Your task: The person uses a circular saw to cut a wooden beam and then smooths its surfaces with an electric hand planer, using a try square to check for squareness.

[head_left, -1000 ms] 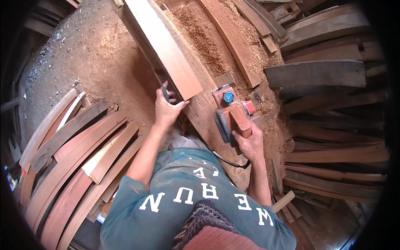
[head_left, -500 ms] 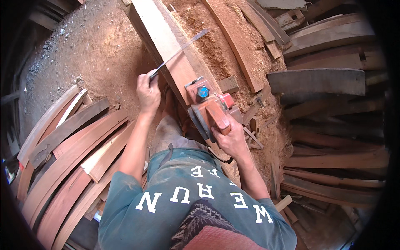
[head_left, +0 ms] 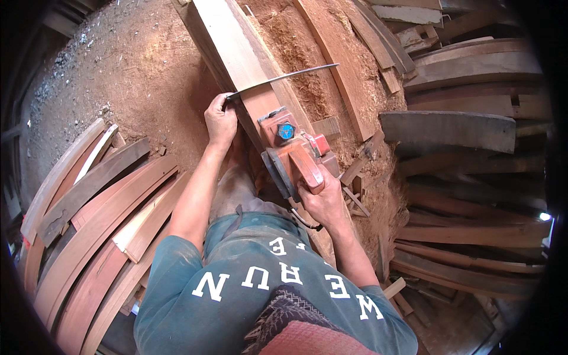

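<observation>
My left hand [head_left: 221, 121] is closed on one end of a long, thin, dark metal strip [head_left: 305, 71], which crosses a wooden beam [head_left: 234, 38] and reaches beyond its right side. Whether the strip is a blade or a ruler I cannot tell. Lower on the same beam sits a reddish electric hand planer [head_left: 303, 164] with a blue knob at its front. My right hand [head_left: 322, 198] wraps round its rear handle. A dark cord trails behind the planer, near my shirt.
Curved wooden pieces [head_left: 97, 222] are stacked at left. More curved boards [head_left: 449, 130] pile up along the right. A long plank [head_left: 337, 74] lies in sawdust beside the beam, with small offcuts [head_left: 326, 127] close to the planer. Wood dust covers the ground [head_left: 148, 65].
My left hand has moved slightly up and right. The metal strip has swung from a steep slant to lie more squarely across the beam. The planer and my right hand have barely shifted.
</observation>
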`<state>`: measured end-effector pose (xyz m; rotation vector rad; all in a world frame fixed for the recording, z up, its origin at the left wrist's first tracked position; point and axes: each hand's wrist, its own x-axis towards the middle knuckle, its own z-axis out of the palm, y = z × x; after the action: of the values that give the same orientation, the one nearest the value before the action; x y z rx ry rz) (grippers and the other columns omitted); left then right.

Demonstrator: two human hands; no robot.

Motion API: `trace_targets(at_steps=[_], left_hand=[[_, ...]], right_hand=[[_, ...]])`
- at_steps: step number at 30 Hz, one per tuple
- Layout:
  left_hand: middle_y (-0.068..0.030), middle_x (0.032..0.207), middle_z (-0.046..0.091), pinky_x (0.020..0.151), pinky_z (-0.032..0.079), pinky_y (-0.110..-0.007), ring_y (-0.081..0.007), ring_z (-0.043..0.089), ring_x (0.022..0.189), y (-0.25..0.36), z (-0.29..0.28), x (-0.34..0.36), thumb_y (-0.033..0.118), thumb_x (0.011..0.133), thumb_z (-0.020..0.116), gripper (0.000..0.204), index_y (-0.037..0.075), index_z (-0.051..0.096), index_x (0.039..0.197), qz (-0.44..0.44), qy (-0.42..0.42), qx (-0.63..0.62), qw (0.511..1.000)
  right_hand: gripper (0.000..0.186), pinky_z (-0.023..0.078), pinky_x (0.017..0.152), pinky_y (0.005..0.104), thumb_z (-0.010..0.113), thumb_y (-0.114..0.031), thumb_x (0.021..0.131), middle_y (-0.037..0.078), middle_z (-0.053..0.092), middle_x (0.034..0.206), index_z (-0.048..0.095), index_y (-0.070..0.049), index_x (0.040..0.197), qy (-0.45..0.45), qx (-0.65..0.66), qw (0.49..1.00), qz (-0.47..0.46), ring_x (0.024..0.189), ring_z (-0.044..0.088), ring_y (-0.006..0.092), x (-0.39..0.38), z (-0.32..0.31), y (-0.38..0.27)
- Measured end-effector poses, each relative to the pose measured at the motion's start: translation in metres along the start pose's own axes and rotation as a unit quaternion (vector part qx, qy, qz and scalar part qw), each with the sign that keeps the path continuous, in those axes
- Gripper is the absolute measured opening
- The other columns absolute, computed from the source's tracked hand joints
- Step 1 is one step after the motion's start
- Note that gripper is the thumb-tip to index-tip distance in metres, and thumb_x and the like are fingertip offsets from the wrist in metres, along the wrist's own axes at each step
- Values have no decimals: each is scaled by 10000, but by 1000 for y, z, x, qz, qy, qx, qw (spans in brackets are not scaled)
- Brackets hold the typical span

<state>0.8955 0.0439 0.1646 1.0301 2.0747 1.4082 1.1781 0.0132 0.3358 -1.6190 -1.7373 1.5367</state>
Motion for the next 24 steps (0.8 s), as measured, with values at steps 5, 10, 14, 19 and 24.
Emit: trace_targets(at_steps=[5,10,14,19,24], left_hand=[[-128,941,773,839,582,-336,-180,757,908,-15,1,68,-77,935,630,192,7,749,1059,11,35,11,999],[-96,971,777,834,574,-324,-160,741,914,-48,-3,137,-71,944,621,198,18,748,1069,-6,29,9,1000],[-72,948,761,831,570,-320,-144,725,898,-67,-3,181,-79,940,601,241,39,749,1090,13,42,-15,999],[-42,932,761,815,566,-315,-121,712,892,-71,-9,226,-52,966,629,212,53,753,1102,2,34,-2,999],[-22,913,749,813,554,-298,-108,701,891,-70,-13,264,-38,989,626,188,49,752,1098,13,38,-39,998]], right_hand=[[341,578,878,340,748,0,865,105,778,1007,708,19,1203,-8,5,1000,7,936,723,156,32,5,-18],[271,577,867,347,743,-6,867,124,762,970,704,20,1135,-1,-10,1000,-17,917,723,165,75,18,-47],[215,574,850,354,741,-10,867,120,743,941,692,13,1076,-3,-4,1000,-11,890,716,174,111,29,-70],[180,568,830,361,730,-6,873,122,719,916,680,4,1046,-10,-22,1000,-15,861,707,197,153,41,-92],[170,565,835,362,708,-1,879,133,711,911,678,7,1046,-11,-21,999,-29,865,706,208,191,54,-117]])
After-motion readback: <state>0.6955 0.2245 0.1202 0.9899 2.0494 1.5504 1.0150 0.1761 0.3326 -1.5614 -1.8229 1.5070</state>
